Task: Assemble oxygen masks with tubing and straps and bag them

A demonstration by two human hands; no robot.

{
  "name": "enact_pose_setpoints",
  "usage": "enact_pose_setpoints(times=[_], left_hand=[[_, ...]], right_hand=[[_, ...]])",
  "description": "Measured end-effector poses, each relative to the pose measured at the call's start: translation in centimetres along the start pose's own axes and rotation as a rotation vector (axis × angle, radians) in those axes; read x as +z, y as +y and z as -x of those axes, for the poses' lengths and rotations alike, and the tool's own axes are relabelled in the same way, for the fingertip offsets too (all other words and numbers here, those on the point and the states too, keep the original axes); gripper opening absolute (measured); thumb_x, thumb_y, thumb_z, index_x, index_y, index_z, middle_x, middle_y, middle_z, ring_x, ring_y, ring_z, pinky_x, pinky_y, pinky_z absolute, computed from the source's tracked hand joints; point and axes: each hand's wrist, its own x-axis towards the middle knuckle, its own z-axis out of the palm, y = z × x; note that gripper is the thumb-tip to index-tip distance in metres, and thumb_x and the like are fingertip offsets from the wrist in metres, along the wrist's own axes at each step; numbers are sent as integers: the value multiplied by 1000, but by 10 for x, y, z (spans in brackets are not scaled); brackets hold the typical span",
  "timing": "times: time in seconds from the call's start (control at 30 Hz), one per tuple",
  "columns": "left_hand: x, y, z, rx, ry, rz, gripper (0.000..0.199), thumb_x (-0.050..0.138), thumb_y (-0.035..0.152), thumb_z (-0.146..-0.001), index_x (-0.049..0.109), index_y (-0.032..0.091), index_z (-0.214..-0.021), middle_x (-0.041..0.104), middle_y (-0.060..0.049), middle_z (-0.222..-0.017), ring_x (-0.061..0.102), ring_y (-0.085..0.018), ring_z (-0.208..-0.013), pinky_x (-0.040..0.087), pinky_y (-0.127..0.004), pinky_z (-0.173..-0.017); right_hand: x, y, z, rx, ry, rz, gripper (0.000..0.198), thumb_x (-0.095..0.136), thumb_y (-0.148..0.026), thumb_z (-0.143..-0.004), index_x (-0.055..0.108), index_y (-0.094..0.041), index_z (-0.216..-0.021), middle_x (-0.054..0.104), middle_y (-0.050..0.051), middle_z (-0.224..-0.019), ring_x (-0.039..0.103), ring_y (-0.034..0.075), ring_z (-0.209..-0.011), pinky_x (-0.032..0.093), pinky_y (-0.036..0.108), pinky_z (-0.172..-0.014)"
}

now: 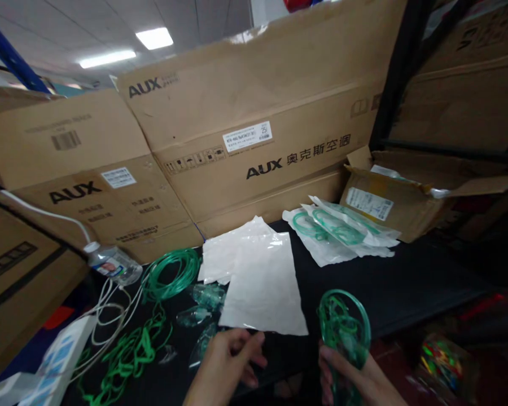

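My right hand (347, 375) is wrapped around a bundle of coiled green tubing (344, 316), with what looks like a clear green mask inside the coil. Nothing shows in my left hand (231, 361); its fingers are loosely bent and apart, just below the near edge of the white packaging sheets (265, 290). Left of those sheets lie several clear green plastic masks (195, 314). A large coil of green tubing (172, 273) sits beyond them, and a tangle of green elastic straps (127, 355) spreads toward the near left.
Sealed pouches of green tubing (338, 228) lie before an opened cardboard box (381, 197). Large AUX cartons (254, 129) wall off the back of the black table (406, 282). At left stand a clear bottle (114, 264), white cables and a power strip (61, 361).
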Motion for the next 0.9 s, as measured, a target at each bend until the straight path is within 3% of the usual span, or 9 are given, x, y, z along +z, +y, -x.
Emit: enact_pose_setpoints(times=[0.07,0.13,0.27,0.37,0.53,0.67,0.77,0.83,0.9], left_hand=[[24,-4,18,27,-130,-134,49,68,66,-83,73,20,-64,77,-8,-63,66,-19,-47,46,-27,-46],[34,1,32,192,-189,-353,44,63,57,-91,75,24,-66,76,-5,-62,69,-20,-54,49,-28,-53],[40,26,38,612,-29,-522,12,71,33,-93,75,28,-103,77,-4,-99,73,-22,-88,59,-32,-80],[63,44,26,763,4,-625,49,85,25,-80,65,26,-125,69,-8,-127,67,-28,-115,57,-43,-99],[103,51,0,756,-21,-828,41,81,21,-84,65,23,-121,69,-8,-125,65,-33,-115,56,-56,-99],[100,45,-9,773,-66,-842,29,67,13,-92,67,26,-118,71,-6,-121,67,-27,-111,58,-47,-96],[97,44,-11,769,-27,-892,33,62,3,-88,69,23,-112,72,-6,-117,68,-26,-108,60,-41,-94],[101,47,-12,742,31,-940,35,64,2,-84,68,23,-112,73,-6,-114,69,-27,-104,62,-41,-88],[109,50,-15,724,87,-957,30,66,8,-86,68,24,-112,73,-6,-109,70,-28,-98,62,-39,-79]], right_hand=[[-8,-6,7,-19,52,-7,48,84,-60,-75,65,-16,-70,64,-1,-60,62,17,-53,50,30,-57],[-16,-13,12,-39,112,8,45,85,-56,-76,66,-16,-72,65,0,-61,62,17,-53,50,30,-56],[-24,-21,16,-72,162,65,44,84,-55,-77,67,-15,-73,65,0,-61,63,17,-54,49,29,-56],[-23,-20,15,-81,172,79,44,84,-54,-78,67,-15,-71,66,1,-63,63,16,-55,49,28,-57],[-29,-20,21,-92,227,54,44,83,-57,-78,66,-16,-74,65,-1,-66,63,17,-57,52,30,-59],[-48,-25,33,-80,174,294,46,74,-60,-85,65,-17,-68,66,1,-59,64,18,-56,50,29,-58],[-60,-25,42,-14,70,559,48,68,-59,-88,64,-18,-62,65,1,-54,60,16,-53,47,26,-56],[-65,-23,48,51,50,658,38,72,-54,-85,72,-17,-73,67,0,-56,57,14,-48,47,24,-52],[-68,-22,52,90,74,673,40,81,-46,-78,78,-20,-109,76,2,-73,61,15,-49,51,25,-50]])
